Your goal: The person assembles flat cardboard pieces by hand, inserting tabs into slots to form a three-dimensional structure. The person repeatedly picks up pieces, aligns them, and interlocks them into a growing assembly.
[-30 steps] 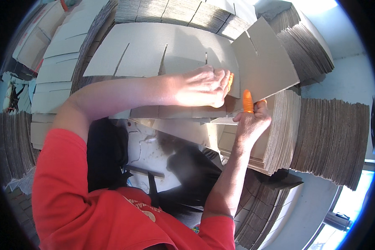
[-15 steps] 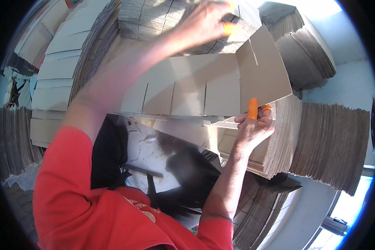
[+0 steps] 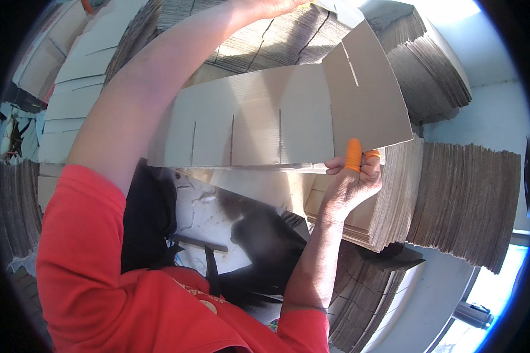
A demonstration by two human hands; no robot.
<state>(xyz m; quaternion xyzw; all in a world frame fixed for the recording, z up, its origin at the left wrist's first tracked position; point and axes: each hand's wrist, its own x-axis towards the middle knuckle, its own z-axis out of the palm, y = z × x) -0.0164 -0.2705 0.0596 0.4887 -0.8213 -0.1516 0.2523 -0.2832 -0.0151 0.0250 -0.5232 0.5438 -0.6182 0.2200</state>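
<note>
My right hand, with orange finger covers on it, is closed on the lower right corner of a slotted cardboard sheet. The sheet's right end panel is bent up at a crease, and narrow slits run up from its near edge. Stretched across to the far side, my left hand is at the top edge of the picture, by the far cardboard stack. Its fingers are mostly cut off by the picture's edge, so their grip does not show. My left forearm passes above the sheet's left part.
More slotted sheets are piled at the left. Tall cardboard stacks stand at the right and far right. Below the held sheet lies another pile. A pale, stained surface shows between my arms.
My left hand has moved farther away, up to the picture's top edge. The cardboard sheet and my right hand have shifted slightly left; the right hand still holds the corner.
</note>
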